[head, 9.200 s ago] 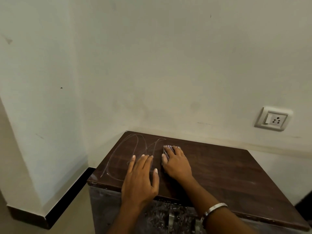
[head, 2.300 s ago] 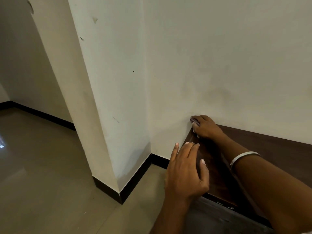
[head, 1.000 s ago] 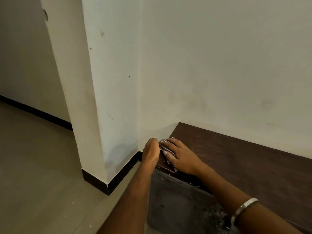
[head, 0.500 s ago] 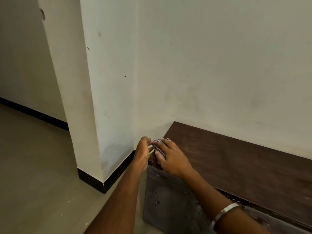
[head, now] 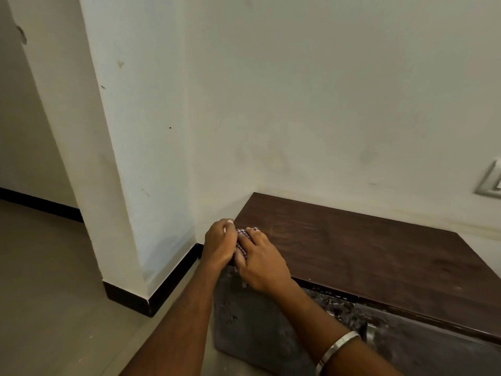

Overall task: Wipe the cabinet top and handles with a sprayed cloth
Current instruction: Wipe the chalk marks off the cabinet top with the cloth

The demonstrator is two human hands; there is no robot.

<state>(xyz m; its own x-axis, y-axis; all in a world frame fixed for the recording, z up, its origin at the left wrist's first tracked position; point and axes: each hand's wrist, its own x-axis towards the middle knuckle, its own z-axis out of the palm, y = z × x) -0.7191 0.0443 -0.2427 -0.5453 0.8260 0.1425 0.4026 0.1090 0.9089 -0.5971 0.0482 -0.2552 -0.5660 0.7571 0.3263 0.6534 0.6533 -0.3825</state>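
Observation:
A low cabinet with a dark brown wooden top (head: 366,248) stands against the white wall. At the top's front left corner a small checked cloth (head: 242,245) is bunched between both hands. My right hand (head: 264,263) lies over the cloth, its fingers curled round it. My left hand (head: 218,244) grips the cloth from the left side, fingers curled against it. Most of the cloth is hidden under the hands. A handle (head: 370,331) shows dimly on the cabinet's dark speckled front (head: 257,321).
A white pillar (head: 130,158) with a black skirting (head: 162,283) juts out left of the cabinet. Beige tiled floor (head: 54,294) spreads to the left. A wall socket (head: 490,183) sits at the right edge above the cabinet top.
My right hand came from the back left corner to the front left corner with the cloth. My left hand left the top and closed in on the cloth from the left.

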